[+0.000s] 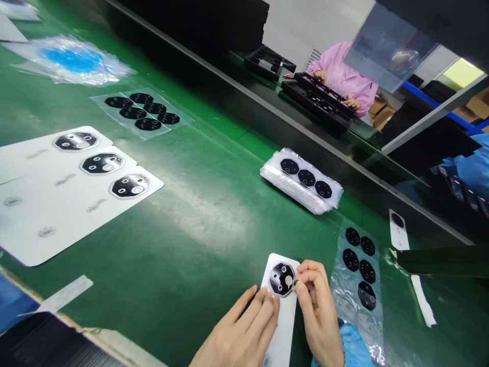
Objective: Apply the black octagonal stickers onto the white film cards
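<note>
A narrow white panel point(283, 326) lies on the green mat, with a shiny black octagonal piece point(278, 272) set in its far end. My left hand point(248, 326) rests on the panel's left side, fingers stretched out and fingertips near the black piece's lower edge. At the right edge of that piece, my right hand point(321, 306) pinches thumb and index finger together. A tiny dark bit shows at those fingertips, too small to name. Just right of my right hand lies a clear sheet point(340, 285) bearing several black octagonal stickers point(367, 271).
Ahead sits a stack of plastic-wrapped sticker sheets point(294, 189). On the left are white panels point(72, 219) with black octagons, another sticker sheet point(142, 111) and blue-and-clear film point(72, 58). A dark bar point(443, 261) juts in at right. Beyond the ledge, a person in pink point(344, 71) handles black trays.
</note>
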Demonstrator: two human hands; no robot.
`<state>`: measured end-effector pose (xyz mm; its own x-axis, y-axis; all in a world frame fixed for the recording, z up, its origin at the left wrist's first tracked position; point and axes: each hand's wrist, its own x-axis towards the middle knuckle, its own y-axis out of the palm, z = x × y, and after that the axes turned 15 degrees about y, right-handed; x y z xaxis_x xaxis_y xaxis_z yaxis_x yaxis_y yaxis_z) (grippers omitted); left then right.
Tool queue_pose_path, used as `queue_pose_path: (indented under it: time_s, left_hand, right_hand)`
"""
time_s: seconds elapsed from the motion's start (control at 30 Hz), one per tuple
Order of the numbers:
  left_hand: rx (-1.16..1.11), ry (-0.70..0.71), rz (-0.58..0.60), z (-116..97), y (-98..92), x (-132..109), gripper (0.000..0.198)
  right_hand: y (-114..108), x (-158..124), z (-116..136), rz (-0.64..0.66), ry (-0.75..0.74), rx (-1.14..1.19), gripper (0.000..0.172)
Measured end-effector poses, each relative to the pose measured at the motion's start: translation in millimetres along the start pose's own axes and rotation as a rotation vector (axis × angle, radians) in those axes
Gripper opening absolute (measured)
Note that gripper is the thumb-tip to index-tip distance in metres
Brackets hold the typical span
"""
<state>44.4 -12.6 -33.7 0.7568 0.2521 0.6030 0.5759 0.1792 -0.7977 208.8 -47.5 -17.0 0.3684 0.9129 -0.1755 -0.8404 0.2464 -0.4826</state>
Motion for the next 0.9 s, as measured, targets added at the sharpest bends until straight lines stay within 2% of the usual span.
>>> queue_pose_path:
  time_s: [0.17, 0.33, 0.43, 0.67, 0.83, 0.9]
  left_hand:
    - [0.014, 0.033, 0.051, 1.1, -1.9, 0.1, 0.042]
    - [0.027, 0.042, 0.095, 2.6, -6.7, 0.9, 0.043]
    - [0.031, 0.044, 0.080, 2.8, -7.0, 0.7, 0.043]
    - [0.036, 0.035, 0.052, 3.0, -8.2, 2.9, 0.039]
    - [0.042, 0.040, 0.071, 1.9, -5.6, 0.0, 0.036]
    - [0.041, 0.037, 0.056, 0.4, -2.2, -1.5, 0.035]
  right_hand:
    - [0.5, 0.2, 0.2, -0.028, -0.058, 0.027, 0.024]
    - [-0.4, 2.3, -0.8, -0.046, -0.128, 0.062, 0.010]
    - [-2.6, 3.3, 1.2, -0.019, -0.153, 0.050, 0.011]
    - [-9.0, 2.3, 3.6, 0.055, -0.080, 0.026, 0.011]
    - [-5.8, -0.3, -1.1, 0.010, -0.044, 0.027, 0.018]
    - [-4.7, -0.7, 0.0, 0.014, -0.055, 0.003, 0.013]
